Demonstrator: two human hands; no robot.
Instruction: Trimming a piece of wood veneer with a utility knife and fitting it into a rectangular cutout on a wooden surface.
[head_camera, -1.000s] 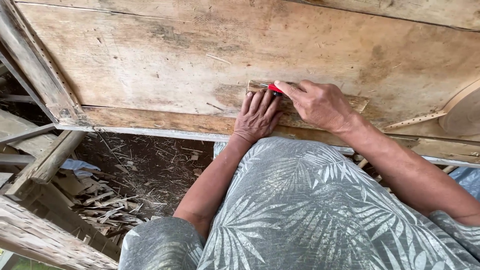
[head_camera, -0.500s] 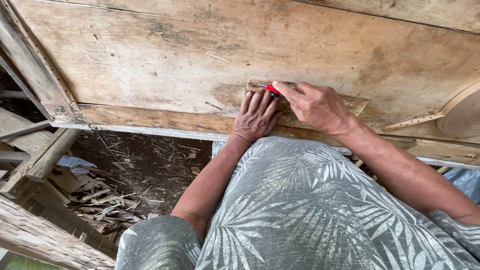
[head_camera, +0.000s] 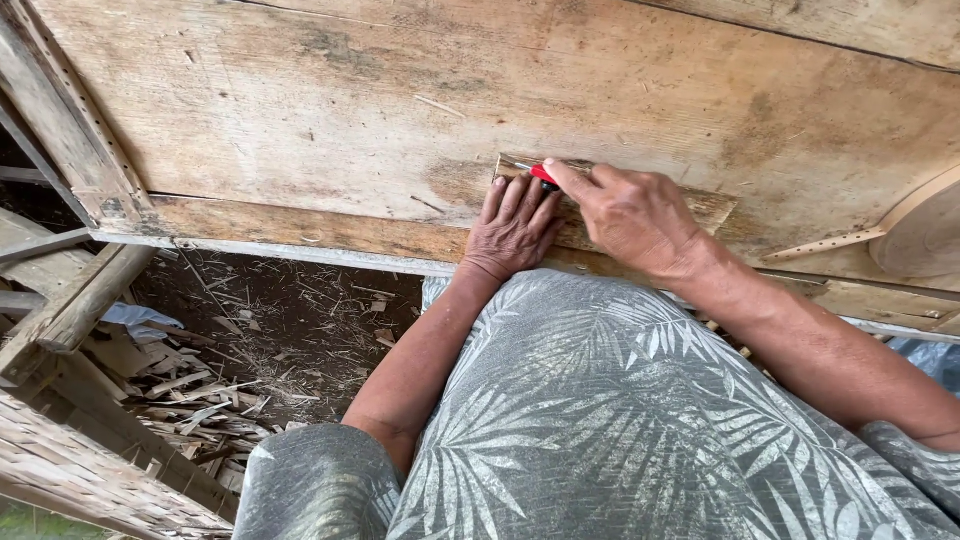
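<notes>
Two hands on a flat wood piece at the near edge of a plank worktop.

The left hand (head_camera: 512, 225) lies flat, fingers spread, pressing the wood piece (head_camera: 700, 208), much of which is hidden under both hands. The right hand (head_camera: 632, 215) has its grip closed on a red-handled tool (head_camera: 542, 176); only the red end and a bit of metal show, so its kind is unclear. A round wooden piece (head_camera: 925, 228) is cut off at the right edge. Scraps (head_camera: 200, 390) litter the floor below.

Right hand (head_camera: 630, 215) slightly leftward.
</notes>
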